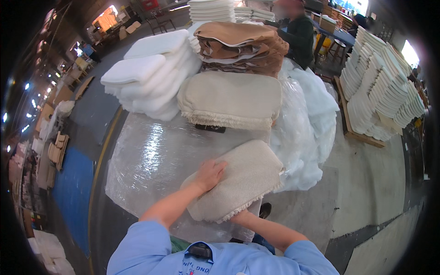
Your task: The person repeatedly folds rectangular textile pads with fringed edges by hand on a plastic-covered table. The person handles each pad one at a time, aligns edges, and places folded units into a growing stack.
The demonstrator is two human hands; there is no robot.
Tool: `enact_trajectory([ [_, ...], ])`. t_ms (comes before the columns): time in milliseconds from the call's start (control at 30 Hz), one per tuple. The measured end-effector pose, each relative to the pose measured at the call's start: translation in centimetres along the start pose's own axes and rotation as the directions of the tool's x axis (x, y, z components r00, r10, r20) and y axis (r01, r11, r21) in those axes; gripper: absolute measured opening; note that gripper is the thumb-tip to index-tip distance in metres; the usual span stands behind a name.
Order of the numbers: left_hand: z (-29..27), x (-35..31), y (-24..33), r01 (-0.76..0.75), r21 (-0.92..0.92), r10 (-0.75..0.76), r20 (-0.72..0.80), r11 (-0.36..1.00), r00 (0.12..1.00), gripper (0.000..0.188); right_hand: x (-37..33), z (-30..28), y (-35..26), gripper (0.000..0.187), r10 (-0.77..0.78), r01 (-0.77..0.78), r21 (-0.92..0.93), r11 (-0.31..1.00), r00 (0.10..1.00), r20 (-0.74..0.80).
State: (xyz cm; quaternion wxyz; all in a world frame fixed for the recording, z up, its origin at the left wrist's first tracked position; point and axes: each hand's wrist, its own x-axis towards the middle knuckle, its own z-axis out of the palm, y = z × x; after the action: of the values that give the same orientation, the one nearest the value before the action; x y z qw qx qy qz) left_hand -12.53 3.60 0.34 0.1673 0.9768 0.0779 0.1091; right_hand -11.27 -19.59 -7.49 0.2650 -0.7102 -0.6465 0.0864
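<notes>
A beige fabric cushion cover (236, 183) with a frayed lower edge lies tilted on a plastic-wrapped surface (151, 151) in front of me. My left hand (211, 175) rests on its upper left part, palm down, with the fingers laid on the cloth. At the frayed edge, my right hand (238, 216) reaches under or into the cover; its fingers are hidden, so I cannot tell which. Farther back sits a stack of similar beige covers (231, 94) with fringed edges, and a small dark object (211, 129) shows beneath it.
Brown covers (243, 39) are piled behind the beige stack. White cushion pads (142, 68) stand at the left, and bagged white filling (302, 123) bulges at the right. More pads (380, 87) rise on a wooden pallet (357, 133). Another person (298, 39) stands at the back.
</notes>
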Motion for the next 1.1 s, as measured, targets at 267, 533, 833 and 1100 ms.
enact_trajectory([
  [267, -1.0, -6.4, 0.6, -0.105, 0.185, 0.108, -0.006, 0.977, 0.994, 0.051, -2.4, -0.8, 0.1, 0.059, -0.097, 0.109, -0.051, 0.993, 0.977, 0.192],
  [533, -0.6, -6.1, 0.0, -0.065, 0.101, 0.071, -0.055, 0.993, 0.996, 0.052, -1.1, -3.0, 1.2, 0.064, -0.016, 0.023, -0.061, 0.998, 0.994, 0.111],
  [833, 0.0, 0.4, -0.5, -0.038, -0.047, 0.032, -0.120, 0.998, 0.992, 0.036, -3.1, -1.8, 2.5, 0.071, -0.017, 0.035, -0.115, 0.993, 0.987, 0.160],
  [1100, 2.4, 2.7, 0.9, 0.015, -0.009, -0.017, -0.142, 1.000, 0.990, 0.042, -2.8, -1.5, 1.9, 0.068, -0.002, 0.009, -0.037, 0.999, 0.986, 0.170],
])
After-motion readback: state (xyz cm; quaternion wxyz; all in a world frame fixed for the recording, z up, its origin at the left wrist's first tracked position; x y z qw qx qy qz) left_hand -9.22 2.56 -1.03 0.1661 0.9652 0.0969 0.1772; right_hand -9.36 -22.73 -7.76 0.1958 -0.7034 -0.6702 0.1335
